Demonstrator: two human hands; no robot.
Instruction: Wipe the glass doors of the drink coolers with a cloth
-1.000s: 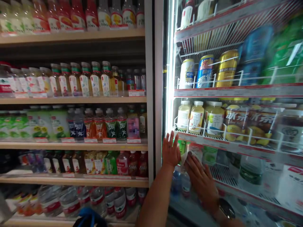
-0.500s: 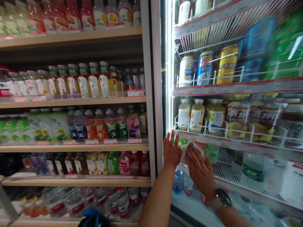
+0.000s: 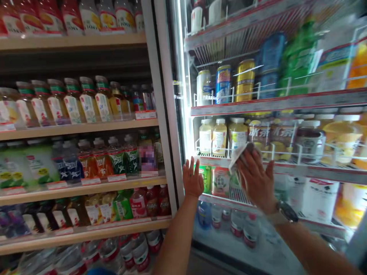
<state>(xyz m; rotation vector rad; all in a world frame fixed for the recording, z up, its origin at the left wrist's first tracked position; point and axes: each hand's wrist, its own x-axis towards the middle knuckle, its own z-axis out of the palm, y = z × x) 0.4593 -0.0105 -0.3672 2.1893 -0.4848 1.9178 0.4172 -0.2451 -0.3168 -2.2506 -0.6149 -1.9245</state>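
My left hand (image 3: 194, 179) lies flat with fingers spread on the glass door of the lit drinks fridge, near its left edge. Under my right hand (image 3: 256, 175), a white cloth (image 3: 236, 156) is pressed against the same glass. The fingers reach over the cloth, and part of it sticks out to their left. A dark watch (image 3: 287, 211) sits on my right wrist. Behind the glass, a green pack (image 3: 205, 176) and pale-labelled bottles (image 3: 219, 138) stand on wire shelves close to my hands.
Left of the fridge, wooden shelves (image 3: 114, 187) hold rows of bottled drinks. A grey upright frame (image 3: 168, 95) divides them from the fridge. Inside the fridge stand a gold can (image 3: 245, 80), a large green bottle (image 3: 299, 57) and, at the bottom, several small bottles (image 3: 250, 231).
My right hand has moved right and slightly up across the glass with the cloth, away from my left hand. My left hand stays flat on the door. The view has turned right.
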